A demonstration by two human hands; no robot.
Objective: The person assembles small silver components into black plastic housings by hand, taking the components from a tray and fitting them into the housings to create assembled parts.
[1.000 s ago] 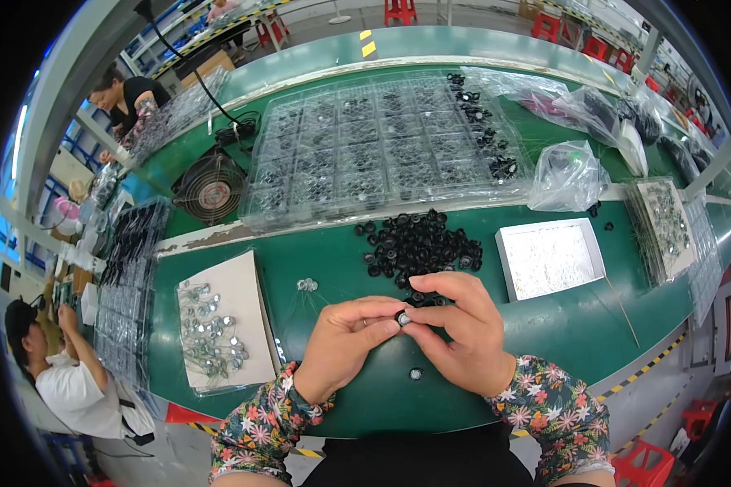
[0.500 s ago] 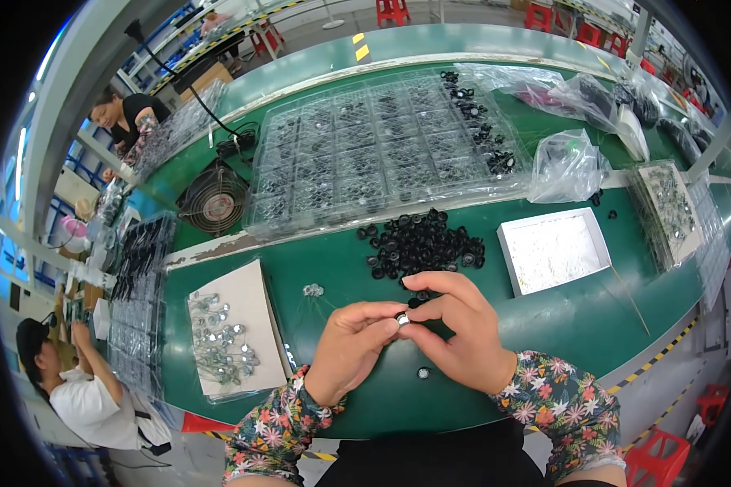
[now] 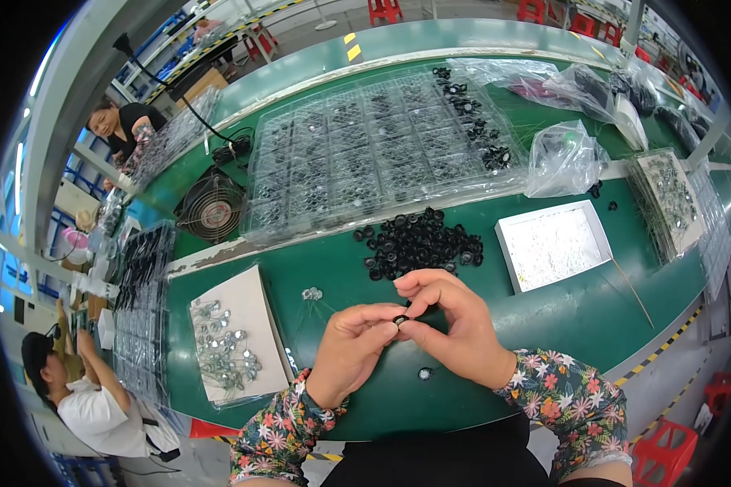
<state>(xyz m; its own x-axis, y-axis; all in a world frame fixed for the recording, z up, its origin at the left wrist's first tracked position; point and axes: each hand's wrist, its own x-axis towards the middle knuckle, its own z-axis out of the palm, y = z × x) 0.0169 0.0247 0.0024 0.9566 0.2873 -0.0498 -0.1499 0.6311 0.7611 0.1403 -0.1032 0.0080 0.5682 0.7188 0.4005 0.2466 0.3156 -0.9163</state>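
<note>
Between the fingertips of both hands is a small round black part [image 3: 400, 320] with a pale centre. My left hand [image 3: 343, 349] pinches it from the left, thumb against forefinger. From the other side, the thumb and forefinger of my right hand [image 3: 463, 331] close on the same part. Just beyond my hands lies a heap of black round parts [image 3: 421, 242]. One single black part with a light centre [image 3: 426, 373] rests on the green table below my right hand. A few clear discs with thin wires [image 3: 311, 294] lie left of the heap.
At left, a beige board [image 3: 261, 325] carries several wired silvery discs [image 3: 229, 345]. A white box [image 3: 556, 247] stands to the right, a thin stick [image 3: 632, 294] beside it. Behind are clear compartment trays [image 3: 357, 146], a fan [image 3: 214, 209] and plastic bags [image 3: 564, 162]. Two people work at left.
The black part has turned between my fingers, so its bright face shows less. My right fingertips have shifted slightly left. The whole view has moved a little.
</note>
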